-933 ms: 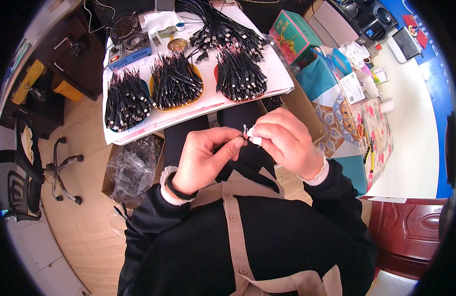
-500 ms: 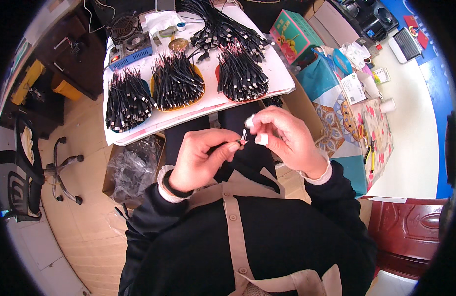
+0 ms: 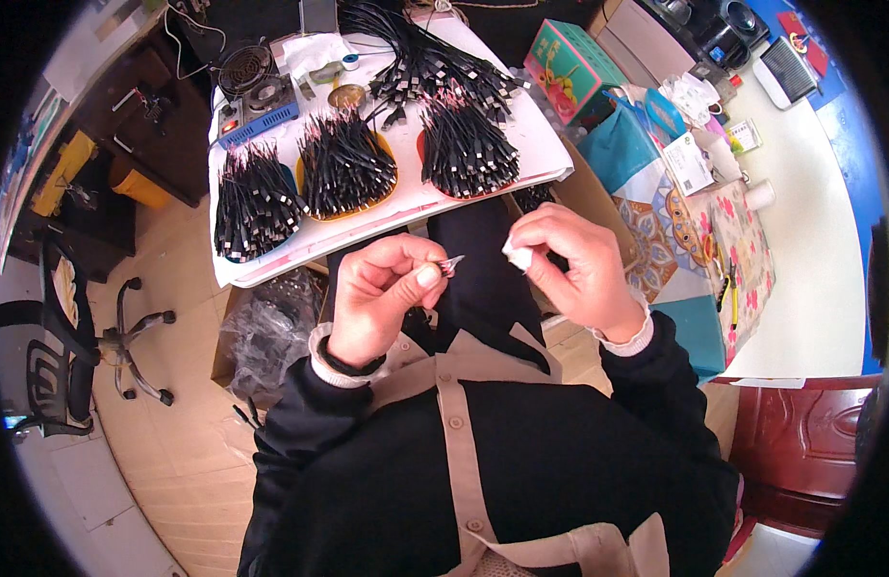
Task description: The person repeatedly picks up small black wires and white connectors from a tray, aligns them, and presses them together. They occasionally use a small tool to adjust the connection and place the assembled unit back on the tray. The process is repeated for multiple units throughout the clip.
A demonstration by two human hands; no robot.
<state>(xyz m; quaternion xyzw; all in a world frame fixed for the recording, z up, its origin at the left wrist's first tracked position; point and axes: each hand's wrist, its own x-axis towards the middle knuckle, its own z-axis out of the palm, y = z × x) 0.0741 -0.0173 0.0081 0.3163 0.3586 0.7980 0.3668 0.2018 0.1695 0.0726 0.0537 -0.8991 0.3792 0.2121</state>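
My left hand pinches a short cable end between thumb and forefinger; its thin, split wires, pinkish and pale, stick out to the right. Apart from it, my right hand is closed, thumb tip against forefinger, with white wraps on those fingertips. Whatever lies between them is hidden. Both hands are over my lap, in front of the white table. On it stand three bundles of black cables with metal plugs: a left one, a middle one and a right one.
Behind the bundles lie more loose black cables and a blue burner-like device. Below the table's left side is a box with clear plastic. At right, a side table holds yellow-handled tools and a white box.
My left hand has drawn left and slightly up with the cable end. My right hand has shifted a little right, its thumb and forefinger now together, so the gap between the hands is wider.
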